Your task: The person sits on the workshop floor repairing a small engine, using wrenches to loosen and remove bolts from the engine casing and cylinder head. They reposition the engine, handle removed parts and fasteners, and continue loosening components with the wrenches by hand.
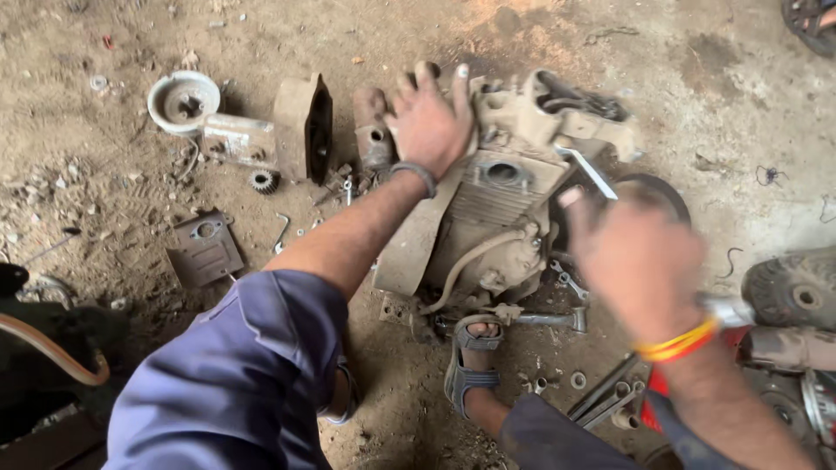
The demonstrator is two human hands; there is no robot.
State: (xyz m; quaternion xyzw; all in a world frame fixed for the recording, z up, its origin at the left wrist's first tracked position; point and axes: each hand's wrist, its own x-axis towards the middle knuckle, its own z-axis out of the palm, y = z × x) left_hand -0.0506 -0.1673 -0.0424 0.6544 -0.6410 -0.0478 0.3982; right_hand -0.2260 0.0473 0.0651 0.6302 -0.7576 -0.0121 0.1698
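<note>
Left hand point(428, 117): fingers spread, pressed flat on dusty grey metal engine block point(501, 204).
Right hand point(640, 261): blurred, gripped slim silver wrench point(588, 171).

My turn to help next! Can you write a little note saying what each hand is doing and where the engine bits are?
Left hand: fingers spread, pressing on top of the dusty engine block on the dirt floor.
Right hand: blurred, gripping a metal wrench held at the engine's right side.
A sandalled foot sits right below the block.
Already off: a round housing, a cover, a small gear, a flat plate, all lying left.
Left: the block is mostly in one piece.
</note>
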